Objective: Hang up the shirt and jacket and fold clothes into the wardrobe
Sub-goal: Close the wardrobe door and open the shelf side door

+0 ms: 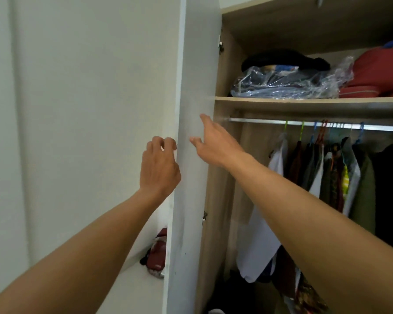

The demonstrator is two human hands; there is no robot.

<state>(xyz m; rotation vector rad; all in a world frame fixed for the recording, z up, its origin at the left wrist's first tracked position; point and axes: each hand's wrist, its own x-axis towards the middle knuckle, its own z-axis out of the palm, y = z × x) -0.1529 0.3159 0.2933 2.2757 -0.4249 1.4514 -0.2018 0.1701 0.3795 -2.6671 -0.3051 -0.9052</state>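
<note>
The white wardrobe door (191, 64) stands open, its edge towards me. My left hand (159, 166) is at that edge on the door's outer side, its curled fingers hooked against the edge. My right hand (213, 141) reaches past the door's inner face with fingers straight and holds nothing. Inside the wardrobe, several garments (322, 173) hang on coloured hangers from a metal rail (259, 121). A white garment (256, 241) hangs lowest at the left. A dark red garment (157, 252) lies crumpled on a white surface behind the door.
A wooden shelf (304, 101) above the rail carries a clear plastic bag of clothes (288, 82), a black item (281, 58) and red cushions (377, 73). Bare rail runs left of the hangers. A pale wall (77, 109) fills the left. More clothes (304, 295) lie on the wardrobe floor.
</note>
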